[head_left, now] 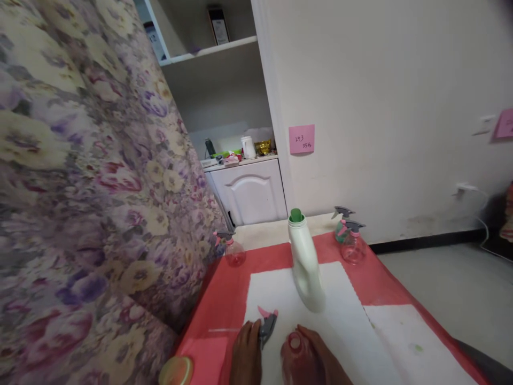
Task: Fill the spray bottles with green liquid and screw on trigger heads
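Observation:
My left hand (245, 355) is at the bottom edge, its fingers closed on a grey and pink spray trigger head (267, 322) whose thin tube runs off to the left. Beside it my right hand (320, 359) is wrapped round a clear pink spray bottle (294, 350) with an open neck and no head on it. Both rest over a white paper sheet (344, 321) on a red table cover (224, 289). Just beyond the hands a tall white bottle (306, 267) with a green cap stands upright.
Complete pink spray bottles stand at the back left (231, 250) and back right (352, 243) of the table. A round green-pink object (176, 371) lies at the near left corner. Floral fabric (80, 187) fills the left side; a white cabinet (248, 190) and wall are behind.

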Demonstrator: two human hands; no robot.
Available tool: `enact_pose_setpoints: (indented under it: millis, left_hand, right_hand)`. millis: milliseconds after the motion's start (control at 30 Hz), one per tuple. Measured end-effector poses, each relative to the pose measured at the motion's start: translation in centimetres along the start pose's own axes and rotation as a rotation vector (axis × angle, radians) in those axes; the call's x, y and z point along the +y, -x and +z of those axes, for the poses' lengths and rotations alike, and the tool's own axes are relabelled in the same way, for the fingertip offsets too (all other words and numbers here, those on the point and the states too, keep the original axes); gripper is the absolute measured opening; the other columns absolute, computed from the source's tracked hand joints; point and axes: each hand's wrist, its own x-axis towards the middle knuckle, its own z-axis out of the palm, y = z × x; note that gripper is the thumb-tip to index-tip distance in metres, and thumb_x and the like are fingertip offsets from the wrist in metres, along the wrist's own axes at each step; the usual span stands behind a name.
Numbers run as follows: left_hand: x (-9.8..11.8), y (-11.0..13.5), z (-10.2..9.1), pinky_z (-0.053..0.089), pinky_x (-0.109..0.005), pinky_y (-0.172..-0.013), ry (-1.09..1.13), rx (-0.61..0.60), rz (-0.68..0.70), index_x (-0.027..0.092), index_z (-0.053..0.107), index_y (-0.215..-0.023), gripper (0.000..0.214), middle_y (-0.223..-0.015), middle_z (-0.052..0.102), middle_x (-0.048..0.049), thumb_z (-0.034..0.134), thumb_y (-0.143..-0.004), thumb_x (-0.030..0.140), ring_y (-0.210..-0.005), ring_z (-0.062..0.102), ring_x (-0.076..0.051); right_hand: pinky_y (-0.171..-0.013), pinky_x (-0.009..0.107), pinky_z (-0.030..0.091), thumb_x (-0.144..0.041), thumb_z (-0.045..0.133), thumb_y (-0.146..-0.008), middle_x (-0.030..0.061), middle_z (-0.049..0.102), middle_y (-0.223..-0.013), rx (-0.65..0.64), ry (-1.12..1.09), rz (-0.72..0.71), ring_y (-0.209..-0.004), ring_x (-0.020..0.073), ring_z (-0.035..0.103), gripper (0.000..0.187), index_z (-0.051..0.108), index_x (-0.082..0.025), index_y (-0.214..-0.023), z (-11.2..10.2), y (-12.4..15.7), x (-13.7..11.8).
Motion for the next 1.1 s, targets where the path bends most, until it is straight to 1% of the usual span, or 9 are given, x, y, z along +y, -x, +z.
enact_pose_setpoints:
  millis: [67,200,267,367,533,633,733,867,1100]
  left_hand:
    - [0.2,0.1,-0.6,0.051,-0.04,-0.101,0.028,0.016,-0.002,0.022,0.06,-0.128,0.048,-0.13,0.066,-0.0104,0.035,-0.09,0.008,-0.121,0.06,-0.023]
    - [0.8,0.1,-1.6,0.05,-0.038,-0.099,0.083,0.076,-0.011,0.021,0.062,-0.121,0.043,-0.121,0.068,-0.0092,0.04,-0.087,0.007,-0.115,0.063,-0.021]
    - [1.2,0.1,-2.1,0.051,-0.037,-0.096,0.086,0.083,-0.014,0.022,0.063,-0.119,0.041,-0.116,0.07,-0.0083,0.042,-0.087,0.008,-0.11,0.064,-0.02]
    - [1.7,0.2,-2.5,0.052,-0.034,-0.092,0.084,0.095,-0.028,0.023,0.062,-0.117,0.039,-0.111,0.07,-0.0074,0.041,-0.088,0.009,-0.104,0.066,-0.019]
    - [1.4,0.3,-2.2,0.051,-0.04,-0.097,0.064,0.125,-0.053,0.021,0.061,-0.119,0.037,-0.125,0.067,-0.0107,0.039,-0.09,0.015,-0.116,0.063,-0.023]
    - [1.1,0.3,-1.9,0.053,-0.041,-0.097,0.057,0.127,-0.048,0.017,0.062,-0.12,0.037,-0.121,0.07,-0.0126,0.038,-0.091,0.019,-0.113,0.065,-0.024]
    - [1.0,0.3,-1.8,0.053,-0.039,-0.097,0.047,0.122,-0.042,0.017,0.062,-0.12,0.037,-0.119,0.072,-0.0115,0.037,-0.093,0.019,-0.109,0.067,-0.022]
    - [1.0,0.4,-1.7,0.051,-0.041,-0.1,0.023,0.117,-0.025,0.017,0.061,-0.123,0.041,-0.124,0.069,-0.0113,0.036,-0.091,0.013,-0.115,0.064,-0.022]
    - [1.0,0.3,-1.4,0.051,-0.04,-0.099,-0.019,0.137,-0.013,0.02,0.059,-0.126,0.051,-0.128,0.066,-0.0101,0.037,-0.083,0.002,-0.118,0.062,-0.021]
  right_hand:
    - [-0.086,0.051,0.055,-0.056,0.081,-0.058,0.0061,0.072,-0.1,0.021,0.003,0.014,-0.1,0.0387,0.068,0.062,0.066,-0.034,-0.113,0.1,-0.2,0.5]
    - [-0.087,0.049,0.054,-0.059,0.073,-0.067,0.0077,0.071,-0.102,0.014,-0.031,0.02,-0.099,0.0357,0.068,0.057,0.064,-0.03,-0.115,0.3,-0.2,1.2]
    - [-0.09,0.048,0.053,-0.055,0.073,-0.069,0.0087,0.071,-0.104,0.012,-0.013,-0.005,-0.099,0.0343,0.068,0.058,0.062,-0.028,-0.119,0.2,-0.1,1.2]
    - [-0.093,0.047,0.053,-0.048,0.077,-0.065,0.0082,0.072,-0.106,0.022,0.042,-0.045,-0.103,0.0362,0.068,0.059,0.063,-0.029,-0.12,-0.5,-0.2,1.1]
    - [-0.089,0.045,0.057,-0.045,0.075,-0.068,0.0056,0.074,-0.1,-0.015,0.072,-0.036,-0.1,0.0354,0.07,0.05,0.066,-0.031,-0.115,-1.0,-0.5,0.5]
    - [-0.092,0.043,0.056,-0.043,0.077,-0.066,0.008,0.073,-0.106,-0.014,0.064,-0.052,-0.102,0.0337,0.07,0.06,0.062,-0.027,-0.121,-0.6,-0.1,0.0]
    - [-0.09,0.043,0.057,-0.049,0.074,-0.069,0.0089,0.074,-0.108,-0.037,0.047,-0.058,-0.103,0.0321,0.069,0.052,0.065,-0.024,-0.114,-0.3,-0.1,-0.6]
    - [-0.085,0.041,0.059,-0.055,0.072,-0.072,0.0084,0.075,-0.104,-0.072,0.032,-0.061,-0.101,0.0308,0.07,0.046,0.068,-0.023,-0.105,-0.3,-0.5,-1.1]
    - [-0.09,0.045,0.057,-0.055,0.073,-0.069,0.0076,0.074,-0.101,-0.042,0.039,-0.091,-0.102,0.0331,0.07,0.052,0.064,-0.026,-0.111,-0.2,-0.3,-1.1]
